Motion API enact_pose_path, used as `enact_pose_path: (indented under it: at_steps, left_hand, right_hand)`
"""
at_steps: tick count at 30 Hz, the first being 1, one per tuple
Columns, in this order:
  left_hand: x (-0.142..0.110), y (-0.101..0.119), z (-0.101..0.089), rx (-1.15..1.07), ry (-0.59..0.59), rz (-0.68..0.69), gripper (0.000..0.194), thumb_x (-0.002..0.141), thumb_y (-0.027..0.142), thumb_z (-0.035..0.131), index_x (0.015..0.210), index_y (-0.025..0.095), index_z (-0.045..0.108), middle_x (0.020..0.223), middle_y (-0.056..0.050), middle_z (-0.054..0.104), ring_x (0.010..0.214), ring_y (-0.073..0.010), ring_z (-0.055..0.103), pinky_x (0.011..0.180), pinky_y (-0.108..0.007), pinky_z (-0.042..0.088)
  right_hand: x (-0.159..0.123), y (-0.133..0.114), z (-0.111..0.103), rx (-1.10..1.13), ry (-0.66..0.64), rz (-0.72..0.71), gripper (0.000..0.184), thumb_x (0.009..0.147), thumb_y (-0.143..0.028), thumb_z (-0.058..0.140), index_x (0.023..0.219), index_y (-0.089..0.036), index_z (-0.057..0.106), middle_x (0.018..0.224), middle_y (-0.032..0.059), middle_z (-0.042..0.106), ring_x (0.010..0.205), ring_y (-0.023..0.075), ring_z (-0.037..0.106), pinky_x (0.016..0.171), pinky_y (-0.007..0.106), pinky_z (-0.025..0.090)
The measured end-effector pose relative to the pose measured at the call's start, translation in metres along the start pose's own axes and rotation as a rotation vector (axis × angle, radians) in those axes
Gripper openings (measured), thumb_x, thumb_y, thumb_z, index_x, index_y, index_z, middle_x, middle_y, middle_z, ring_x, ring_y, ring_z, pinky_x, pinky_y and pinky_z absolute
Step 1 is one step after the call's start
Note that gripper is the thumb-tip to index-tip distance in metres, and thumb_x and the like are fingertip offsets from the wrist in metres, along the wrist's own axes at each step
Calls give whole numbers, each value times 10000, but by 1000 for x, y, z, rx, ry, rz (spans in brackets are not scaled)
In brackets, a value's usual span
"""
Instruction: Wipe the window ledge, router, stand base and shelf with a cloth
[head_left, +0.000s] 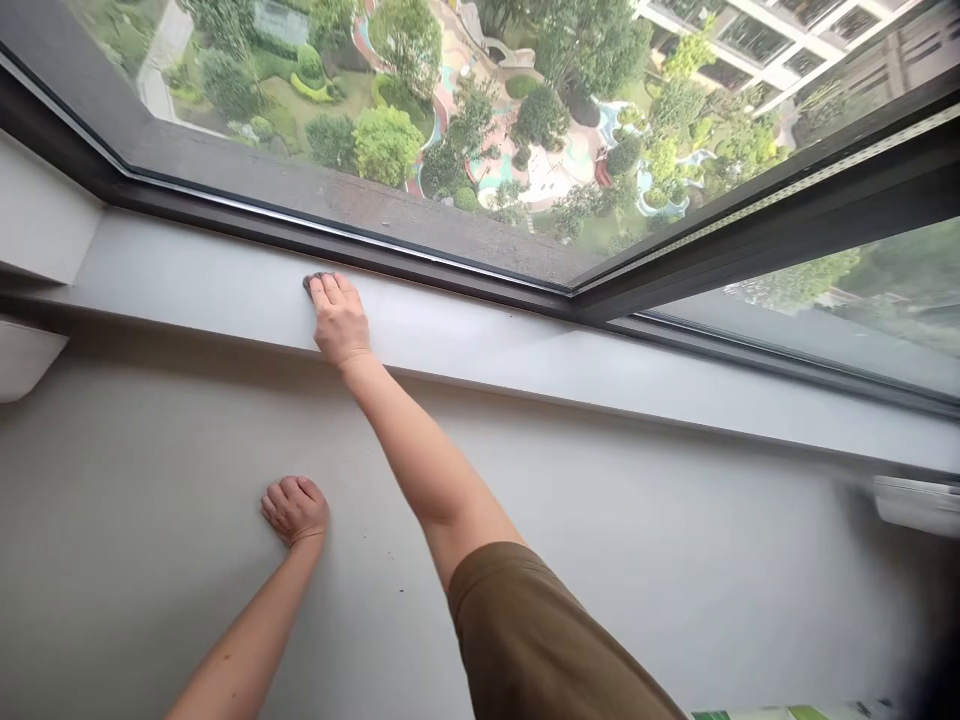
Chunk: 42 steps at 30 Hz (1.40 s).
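My right hand point(339, 320) reaches out onto the pale grey window ledge point(525, 345), fingers pressed flat over a small dark grey cloth point(313, 282) that peeks out at the fingertips, close to the black window frame point(420, 262). My left hand point(295, 508) rests lower down on the wide grey sill surface point(150, 520), curled into a loose fist with nothing visible in it. A brown sleeve covers my right upper arm.
The large window pane point(450, 110) looks down on gardens and buildings far below. A second pane point(840, 300) meets it at a corner on the right. White fittings point(919, 502) sit at the right edge and another at the far left point(22, 360).
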<state>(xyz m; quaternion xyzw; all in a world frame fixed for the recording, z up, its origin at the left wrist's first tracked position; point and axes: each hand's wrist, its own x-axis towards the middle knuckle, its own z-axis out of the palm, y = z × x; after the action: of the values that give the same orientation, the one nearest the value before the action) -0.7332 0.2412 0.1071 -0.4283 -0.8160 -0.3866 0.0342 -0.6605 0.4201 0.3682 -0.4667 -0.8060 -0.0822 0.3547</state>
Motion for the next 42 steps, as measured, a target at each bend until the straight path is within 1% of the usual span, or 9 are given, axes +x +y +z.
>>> enact_pose_path:
  at_steps: [4,8,12,19,27,31,34,37,42]
  left_hand:
    - [1,1,-1,-53,23,-9,198,875,310,405,725,209,483,810,-108,480,887,-311,478,787,-448,366]
    - [1,0,1,-78,16,-10,183,865,310,413,729,210,481,842,-126,498,905,-324,472,784,-451,354]
    - [2,0,5,-67,19,-10,196,875,321,401,727,213,471,854,-132,506,916,-330,476,779,-448,351]
    - [1,3,0,-50,-10,-19,220,896,319,384,744,206,496,856,-129,518,938,-338,495,786,-446,356]
    - [1,8,3,-33,36,-19,249,901,297,386,799,174,577,887,-140,555,943,-328,504,800,-439,363]
    - [2,10,-3,17,-3,12,254,907,274,372,793,173,574,906,-150,570,910,-300,511,787,-415,382]
    - [31,-5,-15,-39,-81,119,226,898,249,390,756,191,556,868,-130,573,873,-273,516,801,-398,394]
    - [84,-34,-28,-42,-36,147,190,885,252,427,769,184,561,882,-140,580,897,-282,520,845,-413,396]
    - [141,-66,-27,134,8,66,243,894,312,428,878,136,594,1007,-205,579,994,-343,515,855,-450,398]
  right_hand:
    - [-63,63,-47,65,-14,-78,512,889,-11,351,1285,-164,637,1364,83,614,1353,175,483,1209,346,352]
    - [-147,153,-131,-61,200,433,456,895,-55,364,1215,-180,665,1304,105,643,1278,178,537,1159,334,392]
    - [-149,193,-173,-196,381,822,530,867,6,292,1306,-109,568,1328,209,569,1242,257,528,1098,476,401]
    - [-60,139,-100,-292,385,858,512,877,21,339,1370,76,468,1319,315,505,1294,309,450,1146,459,331]
    - [-19,54,-16,-57,205,253,545,862,-18,378,1387,-28,521,1412,229,512,1373,298,420,1186,527,305]
    - [-32,56,-31,34,74,41,522,846,-9,415,1319,-118,609,1362,142,586,1318,217,480,1178,403,354]
    - [-67,106,-72,-3,265,263,463,834,-46,439,1214,-146,683,1278,147,618,1246,221,534,1129,381,408]
    - [-92,151,-103,-63,455,446,501,844,-79,370,1239,-175,662,1259,207,562,1262,316,499,1117,555,372]
    - [-70,126,-69,-160,506,518,556,813,-72,371,1309,-109,618,1193,272,554,1213,390,470,1118,563,344]
